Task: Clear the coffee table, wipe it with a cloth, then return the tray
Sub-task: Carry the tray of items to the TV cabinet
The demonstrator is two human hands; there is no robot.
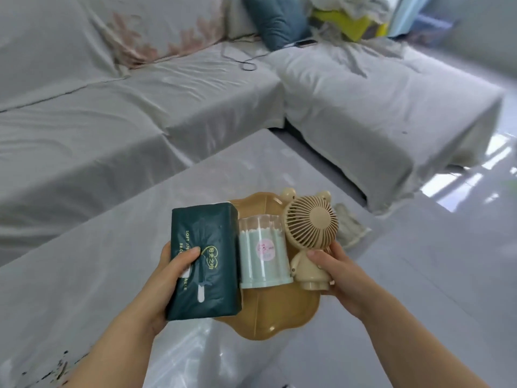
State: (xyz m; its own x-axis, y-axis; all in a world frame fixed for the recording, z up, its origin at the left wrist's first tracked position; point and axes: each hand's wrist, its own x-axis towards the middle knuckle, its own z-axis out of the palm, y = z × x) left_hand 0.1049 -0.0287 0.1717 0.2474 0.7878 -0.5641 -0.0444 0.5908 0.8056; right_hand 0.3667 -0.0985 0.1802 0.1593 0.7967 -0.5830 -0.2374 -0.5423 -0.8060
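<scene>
A tan scalloped tray (268, 315) is held above the glossy grey coffee table (112, 247). On it lie a dark green tissue pack (207, 242), a mint cotton-swab jar (263, 256) and a beige bear-shaped mini fan (310, 228). My left hand (170, 273) grips the tray's left edge with the thumb pressed on the tissue pack. My right hand (335, 273) holds the right edge, its thumb against the fan's base. A pale cloth (349, 225) lies crumpled on the table just beyond the fan.
A sofa under a light cover (126, 107) wraps around the table's far side, with a chaise (377, 102) on the right. A blue cushion (277, 21), a yellow box (349, 26) and a cable (246, 60) sit on it. Shiny floor (475, 219) lies to the right.
</scene>
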